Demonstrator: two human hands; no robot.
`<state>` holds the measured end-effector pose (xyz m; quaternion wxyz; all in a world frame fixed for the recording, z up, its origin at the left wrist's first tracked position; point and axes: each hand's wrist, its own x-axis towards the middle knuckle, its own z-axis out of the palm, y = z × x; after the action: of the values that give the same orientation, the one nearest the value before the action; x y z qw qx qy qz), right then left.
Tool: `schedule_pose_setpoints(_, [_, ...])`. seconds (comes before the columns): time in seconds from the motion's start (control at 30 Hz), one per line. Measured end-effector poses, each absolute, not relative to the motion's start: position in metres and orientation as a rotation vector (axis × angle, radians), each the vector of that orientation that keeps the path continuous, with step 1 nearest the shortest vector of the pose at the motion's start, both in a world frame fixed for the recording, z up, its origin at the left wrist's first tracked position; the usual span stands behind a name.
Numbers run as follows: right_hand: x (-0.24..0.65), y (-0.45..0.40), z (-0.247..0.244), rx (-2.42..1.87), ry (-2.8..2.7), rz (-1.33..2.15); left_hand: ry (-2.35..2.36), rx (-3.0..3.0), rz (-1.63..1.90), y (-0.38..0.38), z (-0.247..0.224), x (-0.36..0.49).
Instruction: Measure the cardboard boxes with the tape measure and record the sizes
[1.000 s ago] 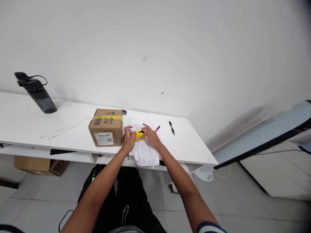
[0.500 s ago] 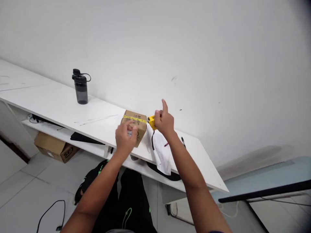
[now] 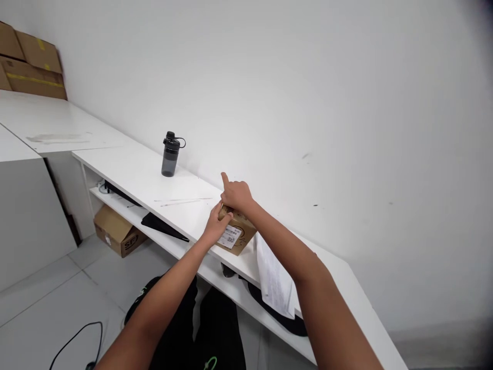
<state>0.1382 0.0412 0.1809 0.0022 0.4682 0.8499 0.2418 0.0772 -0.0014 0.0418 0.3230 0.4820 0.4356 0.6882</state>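
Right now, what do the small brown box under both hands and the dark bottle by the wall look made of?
Small brown box: looks like matte corrugated cardboard, going by its tan faces, folded edges and stuck-on white label. Dark bottle: probably smoky translucent plastic with an opaque black cap and loop; glass cannot be ruled out. Left hand and right hand both rest on the box.

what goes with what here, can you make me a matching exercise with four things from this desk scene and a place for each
Things:
1. water bottle
2. small cardboard box
3. printed paper
4. SF box

Places:
a. on the floor under the desk
b. hanging over the front edge of the desk
c. standing on the desk near the wall
d. on the desk between both hands

Pairs: 1-c, 2-d, 3-b, 4-a
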Motion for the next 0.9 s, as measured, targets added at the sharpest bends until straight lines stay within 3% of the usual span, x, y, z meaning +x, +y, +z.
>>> schedule_pose_setpoints(0.2, [0.187, 0.031, 0.185, 1.492, 2.599, 0.806, 1.302, 1.308, 1.685, -0.004, 0.045, 0.075])
schedule_pose_setpoints(0.5, [0.287, 0.006, 0.175, 1.817, 2.372, 0.773, 1.284, 1.424, 1.797, 0.006, 0.041, 0.078])
schedule_pose_setpoints(0.9, [0.246, 0.031, 0.188, 1.813, 2.559, 0.781, 1.224, 1.250, 1.771, 0.004, 0.046, 0.079])
